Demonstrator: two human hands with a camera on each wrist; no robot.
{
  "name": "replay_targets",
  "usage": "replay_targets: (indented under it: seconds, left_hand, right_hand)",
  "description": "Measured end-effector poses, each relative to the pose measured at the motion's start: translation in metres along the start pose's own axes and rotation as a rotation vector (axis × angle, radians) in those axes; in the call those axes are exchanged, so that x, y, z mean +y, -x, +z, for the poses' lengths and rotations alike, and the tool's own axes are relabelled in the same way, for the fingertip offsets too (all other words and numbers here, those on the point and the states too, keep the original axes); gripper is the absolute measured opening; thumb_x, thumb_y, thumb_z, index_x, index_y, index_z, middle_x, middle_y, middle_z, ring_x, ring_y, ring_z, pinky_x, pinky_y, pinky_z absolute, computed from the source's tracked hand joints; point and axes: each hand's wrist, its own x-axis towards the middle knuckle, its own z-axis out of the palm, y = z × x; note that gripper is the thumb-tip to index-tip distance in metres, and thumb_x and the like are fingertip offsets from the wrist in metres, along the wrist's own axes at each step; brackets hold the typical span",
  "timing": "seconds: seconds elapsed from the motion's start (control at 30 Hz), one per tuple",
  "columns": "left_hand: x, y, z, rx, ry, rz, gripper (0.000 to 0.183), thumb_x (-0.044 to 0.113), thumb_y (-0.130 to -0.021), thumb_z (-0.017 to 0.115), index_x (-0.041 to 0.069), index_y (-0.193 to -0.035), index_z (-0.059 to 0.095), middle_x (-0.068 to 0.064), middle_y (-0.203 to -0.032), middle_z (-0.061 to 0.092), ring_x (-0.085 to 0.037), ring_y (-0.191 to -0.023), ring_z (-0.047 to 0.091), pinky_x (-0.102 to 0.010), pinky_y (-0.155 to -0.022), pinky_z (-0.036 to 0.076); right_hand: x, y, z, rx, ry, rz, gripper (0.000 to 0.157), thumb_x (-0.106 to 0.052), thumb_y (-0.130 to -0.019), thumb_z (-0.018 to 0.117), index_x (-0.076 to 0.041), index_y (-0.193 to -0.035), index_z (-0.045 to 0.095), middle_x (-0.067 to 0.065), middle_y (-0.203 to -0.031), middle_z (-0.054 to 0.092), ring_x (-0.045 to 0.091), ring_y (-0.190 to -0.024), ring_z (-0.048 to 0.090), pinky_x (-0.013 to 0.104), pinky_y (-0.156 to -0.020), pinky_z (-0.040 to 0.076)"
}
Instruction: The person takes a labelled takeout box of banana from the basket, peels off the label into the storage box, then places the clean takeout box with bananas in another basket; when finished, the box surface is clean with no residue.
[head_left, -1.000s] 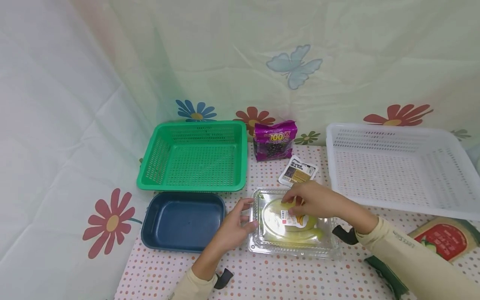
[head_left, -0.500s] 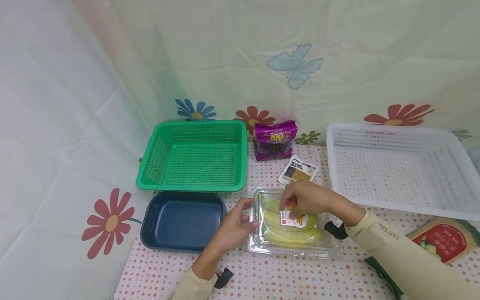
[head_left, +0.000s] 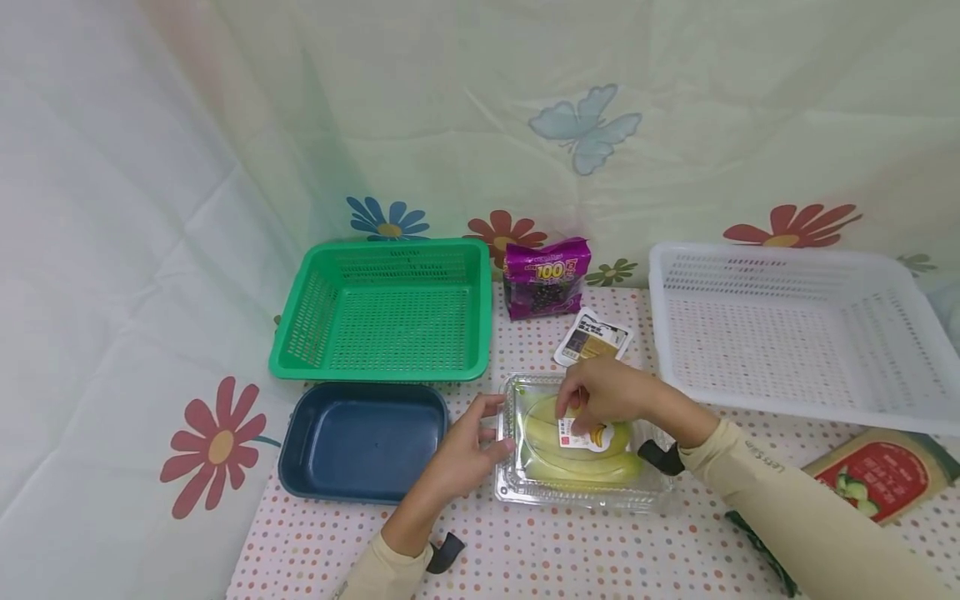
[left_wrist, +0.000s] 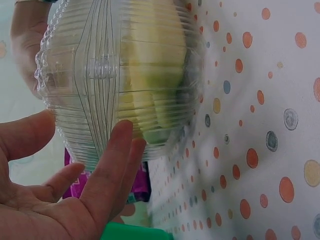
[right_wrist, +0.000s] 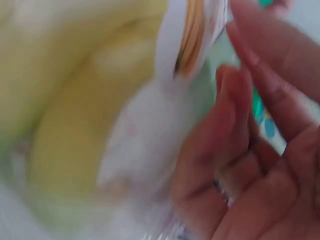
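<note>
A clear plastic clamshell box (head_left: 517, 492) lies shut on the table, with yellow-green bananas (head_left: 577, 468) inside. A white label (head_left: 597, 440) with a banana picture is on its lid. My right hand (head_left: 611, 393) reaches over the lid, thumb and forefinger pinching the left end of the label. In the right wrist view the label (right_wrist: 192, 40) looks partly lifted, though the view is blurred. My left hand (head_left: 463, 450) is at the box's left side, fingers spread; in the left wrist view its fingertips (left_wrist: 122, 131) lie against the ribbed side wall.
A green basket (head_left: 483, 333) and a dark blue tray (head_left: 287, 446) stand left. Behind the box are a purple snack bag (head_left: 546, 279) and a small flat packet (head_left: 595, 337). A white basket (head_left: 656, 292) stands right, near a red-and-tan bag (head_left: 881, 471) and a dark green item (head_left: 757, 546).
My right hand has shifted slightly left along the label, its thumb and forefinger now closer together. The left hand and the box stay in place.
</note>
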Motion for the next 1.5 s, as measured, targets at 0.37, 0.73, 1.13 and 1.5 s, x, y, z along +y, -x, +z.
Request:
replay_targets:
  seconds: [0.37,0.73,1.13,1.5]
  left_hand:
    - [0.001,0.000,0.000,0.006,0.018,0.003,0.059,0.015,-0.095,0.071,0.026,-0.148,0.048,-0.013,-0.151,0.050,-0.032,-0.119,0.062,-0.042,-0.086,0.057]
    - [0.001,0.000,0.000,0.020,-0.020,0.019,0.059,0.015,-0.094,0.073,0.022,-0.147,0.049,-0.015,-0.150,0.051,-0.034,-0.119,0.062,-0.046,-0.088,0.056]
    - [0.001,-0.002,-0.002,-0.011,-0.022,0.004,0.058,0.016,-0.097,0.070,0.023,-0.149,0.046,-0.012,-0.151,0.050,-0.029,-0.118,0.063,-0.042,-0.086,0.057]
    - [0.000,-0.002,-0.003,-0.014,-0.017,0.012,0.056,0.016,-0.096,0.071,0.021,-0.147,0.048,-0.014,-0.149,0.052,-0.029,-0.115,0.064,-0.038,-0.083,0.057]
  right_hand:
    - [-0.016,-0.013,0.014,0.094,0.161,0.219,0.021,-0.015,-0.074,0.089,-0.025,-0.065,0.072,-0.009,-0.067,0.061,0.012,-0.062,0.052,0.028,-0.058,0.042]
    - [-0.014,-0.009,0.020,0.120,0.198,0.226,0.020,-0.019,-0.077,0.087,-0.025,-0.067,0.071,-0.010,-0.074,0.061,0.012,-0.067,0.053,0.029,-0.059,0.042]
    - [0.001,-0.003,0.003,-0.001,0.032,0.029,0.012,-0.017,-0.083,0.083,-0.020,-0.085,0.071,-0.007,-0.073,0.052,0.009,-0.068,0.047,0.025,-0.063,0.041]
    - [-0.002,-0.011,0.005,0.025,0.112,0.073,0.019,-0.015,-0.069,0.090,-0.025,-0.074,0.075,-0.010,-0.064,0.054,0.007,-0.060,0.048,0.025,-0.058,0.040]
